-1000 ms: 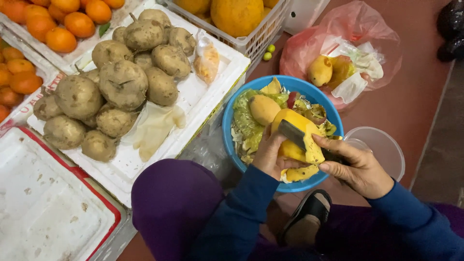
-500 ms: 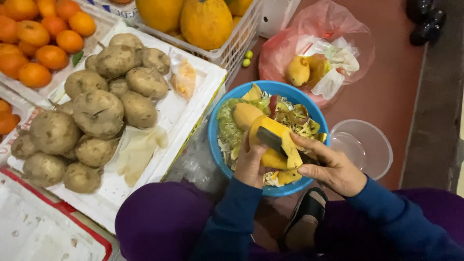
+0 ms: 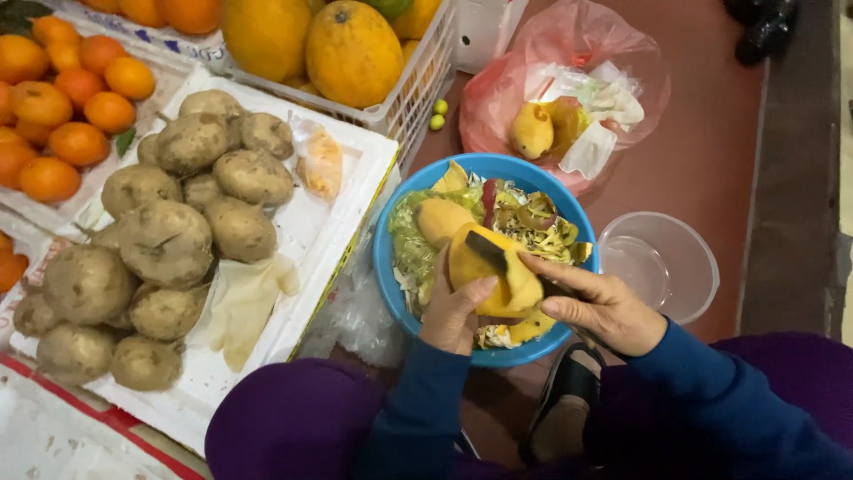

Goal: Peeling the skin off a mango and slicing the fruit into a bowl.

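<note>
The white tray (image 3: 342, 191) at your left is the biggest thing here, and it carries a heap of brown potatoes (image 3: 169, 240) from its far edge to its near edge, with a pale glove (image 3: 244, 302) lying flat by its right rim. Beyond its far right corner a white basket (image 3: 418, 84) holds large yellow-orange fruits (image 3: 353, 52). The pink bag (image 3: 569, 89) on the red-brown floor holds scraps and a yellow fruit. Just nearer you sits the blue bowl (image 3: 391, 267), filled with green and yellow peelings; a clear tub (image 3: 662, 262) stands touching its right rim. Over the near half of that bowl you hold the mango (image 3: 498, 280): peeled, smooth, deep yellow, with a strip of skin curling off its lower side. Your left hand (image 3: 453, 316) cups it from below, thumb pressed on its flesh. Your right hand (image 3: 600, 307) is closed round the handle of a knife (image 3: 489, 253), whose dark blade lies across the mango's top.
</note>
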